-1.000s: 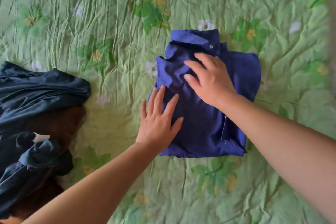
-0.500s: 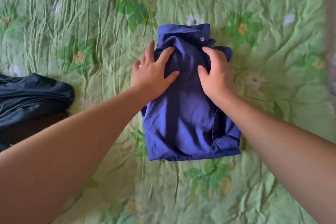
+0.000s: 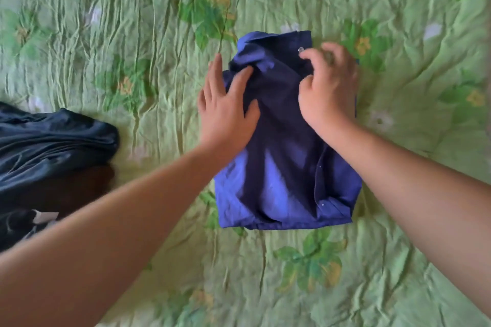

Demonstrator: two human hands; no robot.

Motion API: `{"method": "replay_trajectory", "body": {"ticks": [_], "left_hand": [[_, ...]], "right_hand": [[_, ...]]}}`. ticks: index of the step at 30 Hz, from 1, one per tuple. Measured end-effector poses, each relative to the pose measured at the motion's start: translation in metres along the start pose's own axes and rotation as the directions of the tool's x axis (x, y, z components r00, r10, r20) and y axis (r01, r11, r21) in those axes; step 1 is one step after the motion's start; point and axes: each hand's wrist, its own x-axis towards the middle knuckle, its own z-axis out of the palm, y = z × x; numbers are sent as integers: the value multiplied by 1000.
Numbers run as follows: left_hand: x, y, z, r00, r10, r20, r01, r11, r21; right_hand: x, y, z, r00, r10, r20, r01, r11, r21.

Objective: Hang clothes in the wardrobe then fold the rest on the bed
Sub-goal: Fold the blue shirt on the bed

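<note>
A blue button shirt (image 3: 284, 167) lies folded into a narrow rectangle on the green floral bedspread (image 3: 132, 34), collar at the far end. My left hand (image 3: 225, 109) rests flat on the shirt's upper left side, fingers spread, thumb on the cloth. On the upper right part, near the collar button, my right hand (image 3: 328, 87) has its fingers curled over the shirt's edge. Whether those fingers pinch the cloth is hidden.
A heap of dark navy clothes (image 3: 50, 146) lies at the left edge of the bed, with a white label showing. Wrinkled bedspread surrounds the shirt on every side.
Both hands have slid up the shirt toward the collar. The shirt's right side has been folded in, making it narrower. My right fingers now curl at the collar.
</note>
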Motion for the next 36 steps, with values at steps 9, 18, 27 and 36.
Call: {"method": "replay_trajectory", "body": {"ticks": [9, 18, 27, 36], "left_hand": [[-130, -30, 61, 944, 170, 284, -273, 885, 377], [-146, -33, 27, 999, -4, 38, 5, 1000, -27], [-139, -40, 8, 804, -493, 333, 590, 589, -553], [-3, -94, -101, 928, -223, 300, 325, 878, -351]], "right_hand": [[17, -40, 48, 722, -383, 576, 598, 765, -240], [20, -80, 38, 549, -620, 560, 835, 396, -381], [33, -102, 16, 559, -396, 728, 813, 435, -388], [81, -62, -37, 624, -33, 781, 404, 869, -286]]}}
